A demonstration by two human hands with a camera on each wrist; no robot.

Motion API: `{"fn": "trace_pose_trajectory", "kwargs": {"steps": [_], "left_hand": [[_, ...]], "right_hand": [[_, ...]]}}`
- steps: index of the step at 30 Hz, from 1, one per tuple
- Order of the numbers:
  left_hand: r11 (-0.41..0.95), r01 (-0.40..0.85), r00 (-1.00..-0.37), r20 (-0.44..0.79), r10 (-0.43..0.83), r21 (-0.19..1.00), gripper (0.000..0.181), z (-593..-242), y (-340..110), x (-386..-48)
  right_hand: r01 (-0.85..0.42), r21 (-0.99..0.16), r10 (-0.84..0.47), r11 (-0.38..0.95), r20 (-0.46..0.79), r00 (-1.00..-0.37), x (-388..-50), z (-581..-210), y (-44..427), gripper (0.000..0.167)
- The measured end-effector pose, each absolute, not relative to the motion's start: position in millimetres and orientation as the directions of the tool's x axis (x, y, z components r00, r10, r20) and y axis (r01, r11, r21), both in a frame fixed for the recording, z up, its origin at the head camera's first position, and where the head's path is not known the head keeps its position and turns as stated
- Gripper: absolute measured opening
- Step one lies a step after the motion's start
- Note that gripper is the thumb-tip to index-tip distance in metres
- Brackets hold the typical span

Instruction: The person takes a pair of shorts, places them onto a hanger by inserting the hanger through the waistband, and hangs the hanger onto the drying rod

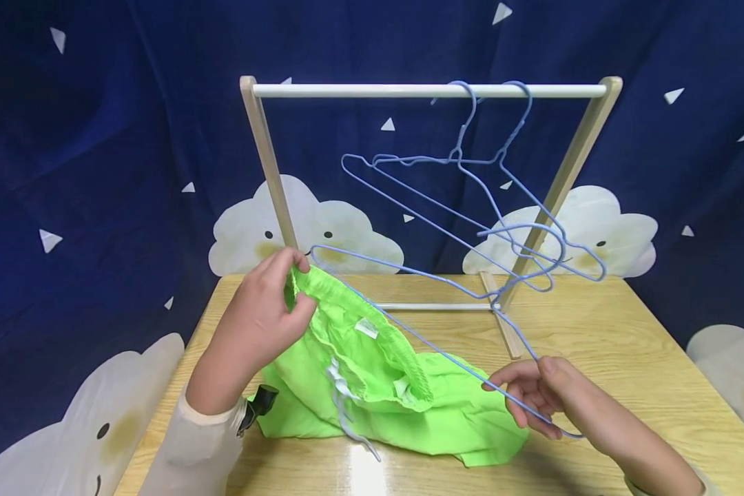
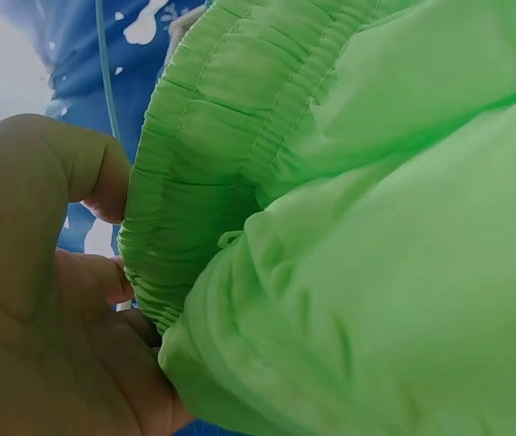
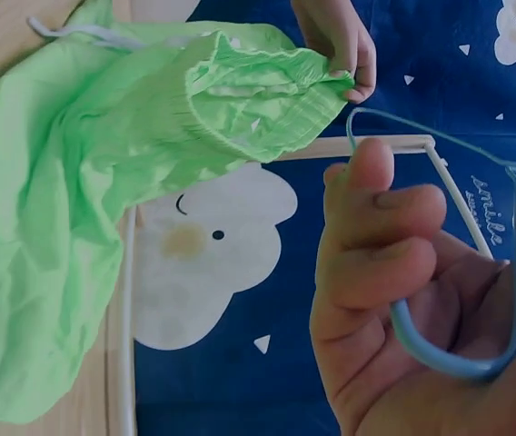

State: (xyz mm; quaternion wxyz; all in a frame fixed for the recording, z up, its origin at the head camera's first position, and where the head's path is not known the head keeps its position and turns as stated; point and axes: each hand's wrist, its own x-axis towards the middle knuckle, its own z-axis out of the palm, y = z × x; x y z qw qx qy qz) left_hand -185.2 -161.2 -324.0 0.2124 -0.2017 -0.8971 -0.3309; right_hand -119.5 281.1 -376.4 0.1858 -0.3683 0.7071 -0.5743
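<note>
Bright green shorts (image 1: 403,424) with a gathered elastic waistband and a whitish drawstring (image 1: 347,420) lie partly on the table. My left hand (image 1: 257,324) pinches one side of the waistband and lifts it, so the waist opening gapes and a white label shows inside. In the left wrist view, the gathered waistband (image 2: 231,118) fills much of the picture beside the fingers. A blue wire hanger (image 1: 449,280) is held by its right end in my right hand (image 1: 558,393), fingers curled around the wire. Its far end reaches the waistband, close to my left hand; whether they touch is unclear.
Behind stands a wooden rack with a white top rail (image 1: 359,90). Two more blue hangers (image 1: 465,162) hang from that rail, right of its middle, just beyond the held hanger's hook. A wood-grain table (image 1: 626,358) lies below, and a dark blue curtain (image 1: 130,138) with clouds covers the back.
</note>
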Motion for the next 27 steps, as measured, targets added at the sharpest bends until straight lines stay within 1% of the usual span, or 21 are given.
{"fn": "trace_pose_trajectory", "kwargs": {"steps": [4,8,12,14,16,19,24,27], "left_hand": [[0.701,0.504,-0.826,0.519,0.22,0.505,0.035,-324,-163,-186],[0.703,0.506,-0.828,0.511,0.232,0.501,0.037,-324,-163,-186],[0.695,0.521,-0.832,0.478,0.282,0.495,0.04,-321,-161,-184],[0.688,0.544,-0.823,0.466,0.326,0.479,0.044,-320,-161,-182],[0.677,0.581,-0.801,0.463,0.378,0.452,0.046,-320,-161,-180],[0.642,0.655,-0.744,0.485,0.459,0.398,0.046,-321,-159,-180],[0.577,0.753,-0.643,0.539,0.544,0.316,0.037,-321,-155,-182],[0.572,0.77,-0.622,0.534,0.573,0.283,0.035,-321,-153,-181]], "right_hand": [[-0.304,-0.95,-0.755,0.068,0.15,-0.638,-115,-384,287,0.073],[-0.289,-0.954,-0.76,0.077,0.132,-0.636,-110,-386,287,0.072],[-0.295,-0.954,-0.773,0.054,0.147,-0.617,-110,-390,287,0.072],[-0.289,-0.955,-0.769,0.062,0.139,-0.624,-111,-391,287,0.07],[-0.279,-0.958,-0.76,0.071,0.129,-0.636,-111,-391,286,0.069],[-0.264,-0.961,-0.753,0.088,0.109,-0.649,-112,-390,286,0.068],[-0.296,-0.951,-0.768,0.093,0.121,-0.629,-116,-389,287,0.067],[-0.309,-0.946,-0.775,0.101,0.12,-0.62,-119,-388,286,0.067]]}}
